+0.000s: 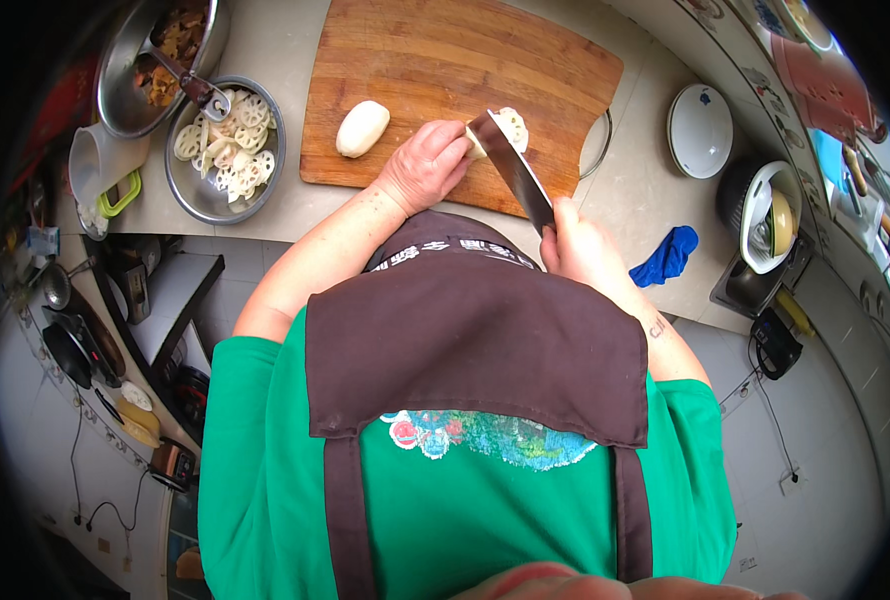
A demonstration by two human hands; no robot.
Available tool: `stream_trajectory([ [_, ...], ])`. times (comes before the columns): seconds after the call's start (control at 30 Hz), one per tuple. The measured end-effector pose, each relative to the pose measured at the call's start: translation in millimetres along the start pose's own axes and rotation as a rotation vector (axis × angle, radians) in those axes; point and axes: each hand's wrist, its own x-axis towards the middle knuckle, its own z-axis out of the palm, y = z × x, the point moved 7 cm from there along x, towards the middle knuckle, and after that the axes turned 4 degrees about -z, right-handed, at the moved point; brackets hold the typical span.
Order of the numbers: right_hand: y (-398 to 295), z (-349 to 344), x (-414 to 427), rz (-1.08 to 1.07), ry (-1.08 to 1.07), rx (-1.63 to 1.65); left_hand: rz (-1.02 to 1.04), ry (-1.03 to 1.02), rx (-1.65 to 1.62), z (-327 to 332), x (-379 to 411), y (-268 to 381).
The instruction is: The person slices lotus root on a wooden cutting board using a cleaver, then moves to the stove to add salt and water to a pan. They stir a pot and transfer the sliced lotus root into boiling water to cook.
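On the wooden cutting board (445,45), my left hand (431,161) holds down a peeled piece of lotus root (476,145), partly hidden by my fingers and the blade. My right hand (576,244) grips the handle of a cleaver (516,169), whose blade stands against the root's cut end. Cut lotus root slices (514,129) lie just beyond the blade. A whole peeled lotus root section (362,129) rests on the board, left of my left hand. Left of the board, a steel bowl (278,169) holds many sliced rounds.
A larger steel bowl (107,90) with peelings and a brown-handled tool (194,86) sits at upper left, by a plastic measuring jug (104,161). To the right are a stack of white plates (700,131), a blue cloth (666,256) and a white basket (761,251).
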Motion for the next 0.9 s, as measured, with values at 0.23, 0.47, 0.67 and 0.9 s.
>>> stream_trajectory([
  [0.23, -5.1, 2.7, 8.2, 0.047, -0.071, -0.008, -0.023, -0.018, -0.012, -0.1, -0.2, -2.1],
  [0.47, -7.4, 7.2, 20.5, 0.022, -0.043, 0.033, -0.012, 0.001, -0.017, 0.3, -1.2, -3.9],
  [0.67, 5.9, 32.8, 75.0, -0.152, 0.252, 0.056, 0.005, 0.021, -0.034, -3.4, 2.8, -1.3],
  [0.9, 4.6, 19.1, 44.6, -0.127, 0.253, 0.103, 0.001, 0.015, -0.025, -3.7, 0.6, -0.9],
])
